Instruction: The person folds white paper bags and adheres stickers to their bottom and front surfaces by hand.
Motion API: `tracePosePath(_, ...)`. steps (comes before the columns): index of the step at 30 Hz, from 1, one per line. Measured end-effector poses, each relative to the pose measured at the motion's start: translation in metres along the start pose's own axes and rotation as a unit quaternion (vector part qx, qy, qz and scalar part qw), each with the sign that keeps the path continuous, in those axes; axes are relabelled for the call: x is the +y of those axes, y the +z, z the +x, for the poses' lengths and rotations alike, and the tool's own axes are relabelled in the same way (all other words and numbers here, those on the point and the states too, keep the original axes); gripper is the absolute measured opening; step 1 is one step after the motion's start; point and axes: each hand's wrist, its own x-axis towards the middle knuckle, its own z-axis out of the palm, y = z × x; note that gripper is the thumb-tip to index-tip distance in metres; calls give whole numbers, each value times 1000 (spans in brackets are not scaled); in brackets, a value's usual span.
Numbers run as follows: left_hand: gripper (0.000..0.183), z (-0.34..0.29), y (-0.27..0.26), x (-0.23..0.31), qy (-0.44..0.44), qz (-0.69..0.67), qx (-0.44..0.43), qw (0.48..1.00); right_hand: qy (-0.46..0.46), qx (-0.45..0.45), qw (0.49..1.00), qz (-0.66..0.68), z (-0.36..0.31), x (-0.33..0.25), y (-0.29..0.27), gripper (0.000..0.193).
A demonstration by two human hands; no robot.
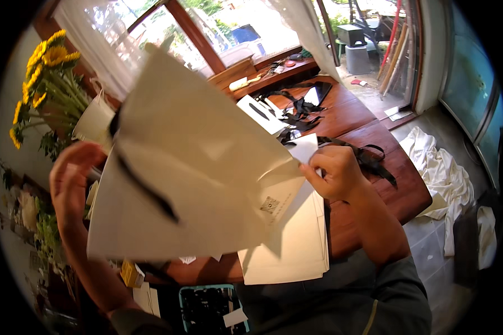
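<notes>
A large flat cream paper bag [190, 167] is held up tilted before me, hiding much of the table. A black ribbon [145, 190], smeared by motion, hangs across its face. Near its lower right edge is a printed square code [270, 205]. My right hand [335, 172] pinches the bag's right edge between thumb and fingers. Beside the left edge, my left hand [72, 181] is raised, fingers loosely bent and a little blurred; I see nothing in it. Below the right hand lies a stack of flat cream paper bags [290, 251] at the table's near edge.
Black ribbons [304, 106] and a dark flat device [318, 94] lie across the wooden table [369, 162]. Sunflowers [53, 56] stand in a pale container [95, 120] at the left. White cloth [439, 178] covers floor at the right. A teal-rimmed tray [207, 287] sits low in front.
</notes>
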Motion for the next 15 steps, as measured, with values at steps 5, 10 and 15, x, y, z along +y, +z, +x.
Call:
tracePosePath(5, 93, -98, 60, -52, 63, -175, 114, 976, 19, -117, 991, 66, -7, -20, 14, 35)
tracePosePath(10, 72, -166, 200, -154, -139, 21, 66, 988, 84, -204, 975, 37, -7, -30, 41, 43)
tracePosePath(15, 49, -140, 243, -212, -187, -89, 75, 975, 122, -228, 965, 46, -11, -35, 32, 23)
